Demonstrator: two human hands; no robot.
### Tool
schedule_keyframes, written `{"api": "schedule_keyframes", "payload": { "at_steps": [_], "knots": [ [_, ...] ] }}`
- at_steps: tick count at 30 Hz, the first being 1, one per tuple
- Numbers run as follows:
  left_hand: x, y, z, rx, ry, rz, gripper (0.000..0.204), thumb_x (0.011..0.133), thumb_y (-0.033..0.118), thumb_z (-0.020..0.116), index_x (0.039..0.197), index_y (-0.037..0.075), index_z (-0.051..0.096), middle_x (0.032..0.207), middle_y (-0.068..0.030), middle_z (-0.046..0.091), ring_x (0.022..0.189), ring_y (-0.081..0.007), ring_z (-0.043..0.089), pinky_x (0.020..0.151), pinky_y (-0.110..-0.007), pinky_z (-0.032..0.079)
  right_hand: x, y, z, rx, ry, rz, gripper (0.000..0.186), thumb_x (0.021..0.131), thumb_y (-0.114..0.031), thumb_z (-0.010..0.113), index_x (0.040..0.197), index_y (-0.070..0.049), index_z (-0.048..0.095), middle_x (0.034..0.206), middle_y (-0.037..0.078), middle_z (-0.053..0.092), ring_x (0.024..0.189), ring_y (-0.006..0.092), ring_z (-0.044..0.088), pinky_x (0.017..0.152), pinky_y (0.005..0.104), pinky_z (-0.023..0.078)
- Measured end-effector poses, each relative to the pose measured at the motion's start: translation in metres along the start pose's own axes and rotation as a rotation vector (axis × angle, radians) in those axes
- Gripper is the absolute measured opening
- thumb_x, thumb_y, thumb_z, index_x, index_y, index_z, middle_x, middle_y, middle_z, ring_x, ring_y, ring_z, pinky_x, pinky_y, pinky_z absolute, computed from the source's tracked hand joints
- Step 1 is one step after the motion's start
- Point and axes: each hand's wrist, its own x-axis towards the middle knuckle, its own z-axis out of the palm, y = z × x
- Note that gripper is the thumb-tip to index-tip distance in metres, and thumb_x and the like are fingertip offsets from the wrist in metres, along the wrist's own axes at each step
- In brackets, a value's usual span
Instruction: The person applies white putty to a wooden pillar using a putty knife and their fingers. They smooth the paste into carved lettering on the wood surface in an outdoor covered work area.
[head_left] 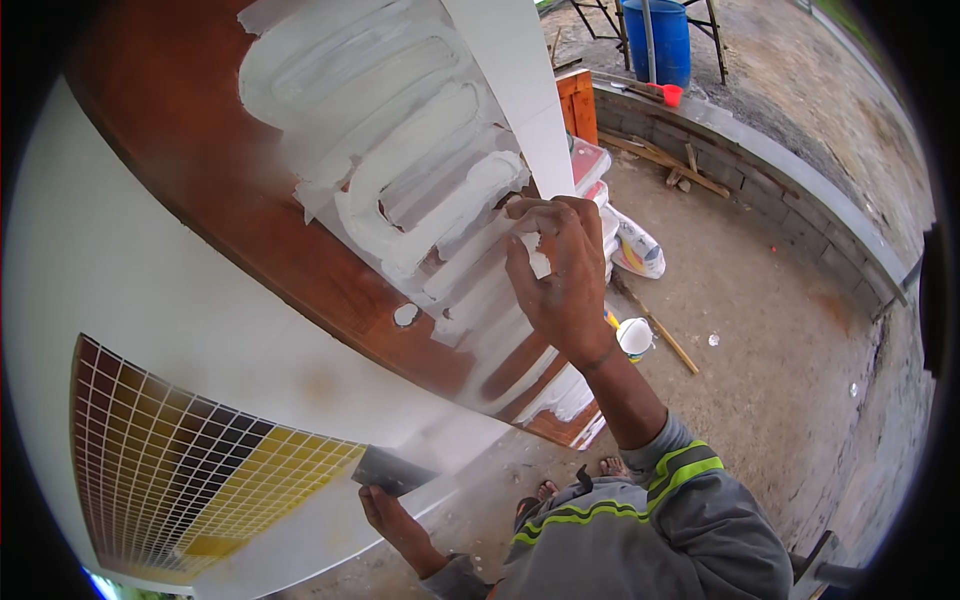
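Note:
A reddish-brown panel [190, 110] rises in front of me, with white paste [385, 195] spread over it in looping strokes and thin smears. Close to the panel's right edge, my right hand [565, 270] is closed in a pinch against the pasted area. What its fingers grip is hidden; a small white patch shows between thumb and fingers. Lower left, my left hand [398, 525] holds a dark, flat rectangular spreader [393, 471] between thumb and fingers. The spreader is away from the panel, in front of a white surface beside the tiles.
Small mosaic tiles [180, 450] in brown, black and yellow cover the lower left. Right of the panel lie bags [637, 248], a white bucket [634, 337] and a wooden stick [665, 335]. A low block wall [780, 165] curves behind them; beyond stands a blue barrel [660, 45].

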Motion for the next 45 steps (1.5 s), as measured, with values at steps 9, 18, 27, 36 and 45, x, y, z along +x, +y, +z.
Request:
{"api": "schedule_keyframes", "payload": {
  "at_steps": [9,18,27,36,45],
  "knots": [
    [0.005,-0.006,-0.017,0.005,0.016,0.002,0.027,0.101,0.029,0.051,0.106,0.003,0.056,0.096,-0.0022,0.055,0.089,-0.0099,0.048,0.083,-0.026,0.039,-0.007,-0.001,0.018,-0.027,0.048,0.033,0.027,0.076,0.004,0.066,0.099,-0.004,0.056,0.104,0.008,0.065,0.098,0.0289,0.053,0.088,0.0395,0.042],
    [0.010,-0.005,-0.010,-0.001,0.003,-0.034,0.028,0.101,0.029,0.049,0.108,0.002,0.055,0.101,-0.0034,0.057,0.092,-0.0108,0.049,0.086,-0.027,0.039,-0.004,-0.003,0.014,-0.008,0.077,0.098,0.029,0.076,0.004,0.067,0.102,-0.004,0.055,0.100,0.009,0.063,0.097,0.0284,0.052,0.086,0.0394,0.043],
    [0.013,-0.008,-0.010,0.028,0.010,-0.024,0.026,0.102,0.028,0.048,0.100,0.004,0.055,0.092,-0.0009,0.053,0.085,-0.0097,0.045,0.081,-0.026,0.038,-0.003,-0.007,0.017,-0.018,0.066,0.111,0.027,0.077,0.005,0.066,0.101,-0.002,0.054,0.101,0.008,0.063,0.098,0.0287,0.052,0.087,0.0398,0.043],
    [0.016,-0.013,-0.009,-0.005,0.021,-0.029,0.026,0.102,0.028,0.049,0.100,0.003,0.055,0.092,-0.0010,0.053,0.085,-0.0094,0.045,0.080,-0.026,0.037,0.001,-0.002,0.017,-0.031,0.099,0.074,0.029,0.078,0.008,0.066,0.101,-0.001,0.052,0.098,0.011,0.059,0.086,0.0225,0.056,0.081,0.0343,0.045],
    [0.017,-0.013,-0.013,0.009,0.015,-0.041,0.026,0.102,0.029,0.049,0.100,0.003,0.055,0.094,-0.0012,0.054,0.087,-0.0097,0.046,0.082,-0.026,0.037,0.003,-0.006,0.026,-0.137,0.125,0.055,0.029,0.077,0.006,0.066,0.101,0.000,0.051,0.088,0.010,0.054,0.085,0.0247,0.051,0.076,0.0369,0.044]
  ]
}}
